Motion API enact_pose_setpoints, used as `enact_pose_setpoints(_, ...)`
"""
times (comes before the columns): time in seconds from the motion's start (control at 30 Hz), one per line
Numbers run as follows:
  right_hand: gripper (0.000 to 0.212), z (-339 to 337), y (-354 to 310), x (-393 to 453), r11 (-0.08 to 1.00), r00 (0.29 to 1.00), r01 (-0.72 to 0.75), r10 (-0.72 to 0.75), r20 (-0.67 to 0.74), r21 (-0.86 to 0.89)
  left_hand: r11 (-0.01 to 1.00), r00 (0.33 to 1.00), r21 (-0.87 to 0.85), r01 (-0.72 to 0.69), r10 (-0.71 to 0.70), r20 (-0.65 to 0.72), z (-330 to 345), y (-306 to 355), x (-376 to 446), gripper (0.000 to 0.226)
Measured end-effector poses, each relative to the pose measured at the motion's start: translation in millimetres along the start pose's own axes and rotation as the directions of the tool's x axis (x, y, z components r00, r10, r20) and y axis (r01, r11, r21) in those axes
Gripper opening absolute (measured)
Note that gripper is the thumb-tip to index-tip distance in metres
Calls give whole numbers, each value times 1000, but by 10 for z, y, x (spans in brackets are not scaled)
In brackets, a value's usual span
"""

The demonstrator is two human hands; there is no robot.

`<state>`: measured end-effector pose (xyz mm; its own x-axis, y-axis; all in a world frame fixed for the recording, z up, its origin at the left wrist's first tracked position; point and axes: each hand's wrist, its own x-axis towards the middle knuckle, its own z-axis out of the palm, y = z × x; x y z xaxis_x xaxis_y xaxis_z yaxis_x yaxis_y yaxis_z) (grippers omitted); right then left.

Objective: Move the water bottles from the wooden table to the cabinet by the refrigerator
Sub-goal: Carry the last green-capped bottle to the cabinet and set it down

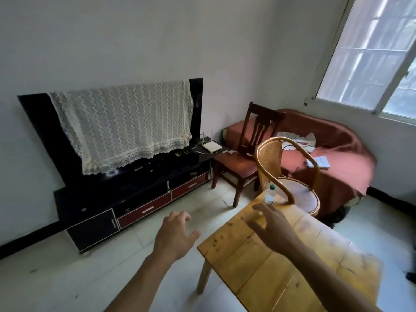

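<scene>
While both hands are reaching out with nothing in them, the bottle [269, 194] is standing right at the table's far corner.

As the right hand [273, 224] is hovering over the table [265, 266] with fingers spread and slightly hooked, just short of the bottle, the left hand [174, 235] is hanging over the floor beside the table's left edge, fingers loose and apart. To my eye the risk is sitting in that corner: the bottle is standing upright next to the cane chair [290, 176], with little tabletop around it, so a fast or glancing reach is likely to knock it off the edge or against the chair's arm. It looks light and narrow, so it may tip easily. No cabinet or refrigerator is showing from where I am standing.
</scene>
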<state>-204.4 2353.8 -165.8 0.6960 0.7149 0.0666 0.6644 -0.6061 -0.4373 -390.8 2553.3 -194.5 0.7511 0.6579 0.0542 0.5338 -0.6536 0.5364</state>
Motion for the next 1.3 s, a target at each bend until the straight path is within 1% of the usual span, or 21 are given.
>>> enact_pose_setpoints(0.13,52,147,-120,263,996,996,-91,91,5,6,997,997,-39,-61,63,42,-51,-223,355,48)
enact_pose_setpoints(0.27,52,297,-173,610,986,986,-165,165,-5,12,996,993,-50,-70,74,90,-51,-386,811,49)
enact_pose_setpoints(0.47,52,513,-162,1427,970,975,-211,217,-41,118,989,982,-15,-146,147,119,-68,-438,1676,46)
enact_pose_setpoints(0.57,52,692,-100,1895,956,969,-223,238,-61,190,989,979,-4,-147,147,141,-52,-479,2203,47)
enact_pose_setpoints(0.67,52,796,4,2314,936,961,-251,272,-56,248,986,968,26,-167,159,194,-11,-429,2712,45)
enact_pose_setpoints(0.77,50,772,140,2656,917,941,-298,329,-78,267,975,956,15,-221,214,202,54,-317,3208,46)
enact_pose_setpoints(0.87,49,690,310,2822,887,912,-360,399,-91,289,961,932,-4,-275,268,246,219,-137,3585,46)
enact_pose_setpoints(0.93,50,598,443,2905,853,880,-408,462,-109,326,941,904,-7,-338,327,277,381,28,3828,46)
enact_pose_setpoints(1.0,50,523,572,2967,809,830,-469,541,-138,353,923,871,-32,-384,374,318,572,207,4095,47)
enact_pose_setpoints(1.1,50,477,756,2980,758,754,-559,634,-175,336,884,799,-79,-461,452,396,918,489,4463,46)
enact_pose_setpoints(1.2,52,454,892,2938,680,660,-666,729,-181,307,819,699,-169,-548,560,445,1293,737,4753,46)
enact_pose_setpoints(1.3,52,437,940,2898,570,527,-763,822,-216,305,757,578,-254,-602,632,516,1583,977,5059,47)
